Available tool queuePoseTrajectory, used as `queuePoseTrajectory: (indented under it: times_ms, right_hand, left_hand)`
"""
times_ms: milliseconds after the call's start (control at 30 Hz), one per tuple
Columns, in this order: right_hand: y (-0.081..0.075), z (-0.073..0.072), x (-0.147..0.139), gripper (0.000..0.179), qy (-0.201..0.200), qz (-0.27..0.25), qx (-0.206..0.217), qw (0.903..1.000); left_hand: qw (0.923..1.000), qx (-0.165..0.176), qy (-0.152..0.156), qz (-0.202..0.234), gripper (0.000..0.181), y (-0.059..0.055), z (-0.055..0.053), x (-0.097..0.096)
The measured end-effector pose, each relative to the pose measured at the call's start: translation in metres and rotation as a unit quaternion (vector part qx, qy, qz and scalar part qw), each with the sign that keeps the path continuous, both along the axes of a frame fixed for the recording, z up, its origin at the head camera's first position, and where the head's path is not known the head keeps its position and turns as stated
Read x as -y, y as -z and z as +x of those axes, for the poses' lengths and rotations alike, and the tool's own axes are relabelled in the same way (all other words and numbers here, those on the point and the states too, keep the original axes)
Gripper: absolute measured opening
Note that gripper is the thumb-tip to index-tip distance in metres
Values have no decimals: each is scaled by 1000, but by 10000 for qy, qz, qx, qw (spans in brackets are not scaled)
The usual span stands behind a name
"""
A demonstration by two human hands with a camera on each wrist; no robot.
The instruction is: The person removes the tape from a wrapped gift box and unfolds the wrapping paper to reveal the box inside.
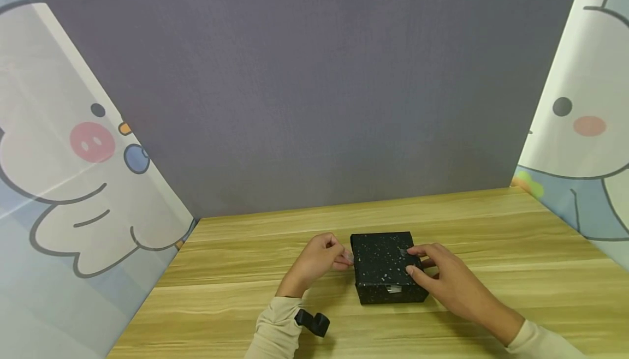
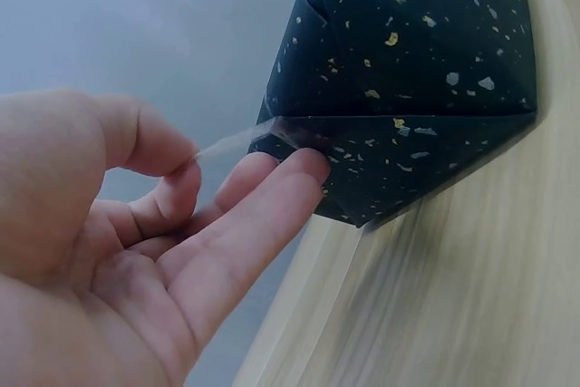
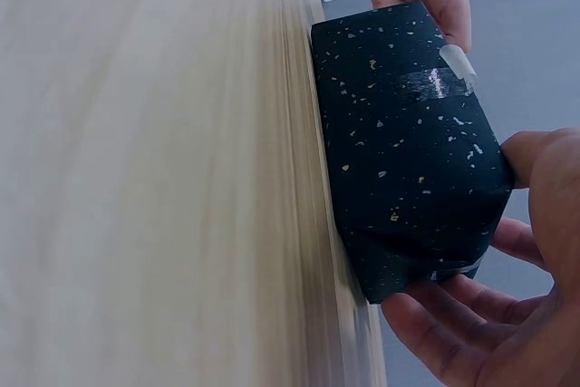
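Note:
A box wrapped in black speckled paper (image 1: 382,266) lies on the wooden table. At its left end my left hand (image 1: 314,263) pinches a strip of clear tape (image 2: 228,140) between thumb and index finger. The strip runs to the folded paper at that end, where other fingertips touch the box. My right hand (image 1: 449,282) grips the box's right end, with the thumb and a finger on the top and other fingers against the end flap. Another piece of clear tape (image 3: 430,84) is stuck on the front side, its whitish end lifting at the top edge.
The wood-grain table (image 1: 221,304) surrounds the box. Behind it rises a grey panel (image 1: 314,102), with cartoon-printed sheets at the left (image 1: 64,195) and right (image 1: 580,146). A black band with a small block (image 1: 313,322) sits on the left sleeve.

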State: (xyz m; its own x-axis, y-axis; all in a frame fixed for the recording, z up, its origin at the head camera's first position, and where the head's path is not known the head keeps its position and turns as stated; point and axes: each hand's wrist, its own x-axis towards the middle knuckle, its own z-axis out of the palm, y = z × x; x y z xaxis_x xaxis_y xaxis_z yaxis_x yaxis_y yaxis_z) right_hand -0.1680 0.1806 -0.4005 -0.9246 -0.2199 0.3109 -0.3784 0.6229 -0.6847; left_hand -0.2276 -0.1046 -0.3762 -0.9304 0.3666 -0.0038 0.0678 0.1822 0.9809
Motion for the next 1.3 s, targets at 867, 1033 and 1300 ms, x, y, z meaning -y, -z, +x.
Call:
queuePoseTrajectory:
  times_ms: [867, 1033, 1300]
  right_hand:
    - [-2, 2, 0, 41, 9, 45, 28, 10000]
    - [-2, 2, 0, 41, 6, 55, 42, 10000]
    - [-1, 2, 0, 40, -8, 13, -10, 10000]
  left_hand:
    - [9962, 26, -226, -847, 16, -4, -2, 22]
    - [9939, 58, -312, -1057, 16, -4, -4, 26]
    - [9917, 174, -361, -1225, 20, -3, -5, 30]
